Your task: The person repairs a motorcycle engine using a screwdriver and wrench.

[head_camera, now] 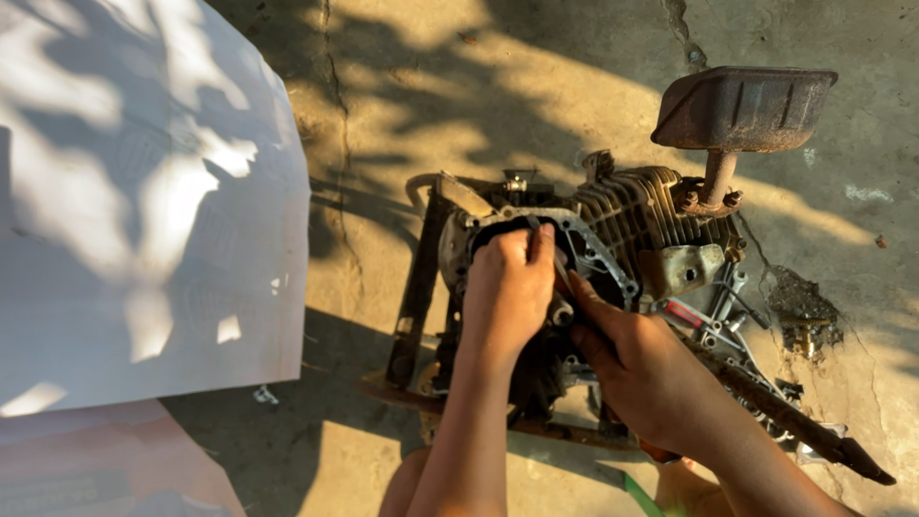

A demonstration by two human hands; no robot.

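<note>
Both hands work inside the open engine crankcase [550,258]: left hand [507,287] pinches a small metal part at its rim, steadying it. Right hand [637,359], beside it, grips a thin tool [563,273] angled into the opening.

Not much here in the way of packaging or signage, honestly. No screens, no signs, no obvious labels. The only thing that comes close is a big white sheet [144,191] lying flat on the concrete ground [536,86], filling the left side from the top edge down. It has a faint repeated pale print on it, too washed out by sun and leaf shadows to tell what kind. Its right edge curves round at the top. Below it, at the bottom left corner, a second pale pinkish sheet [105,460] pokes out, partly in shadow.
</note>
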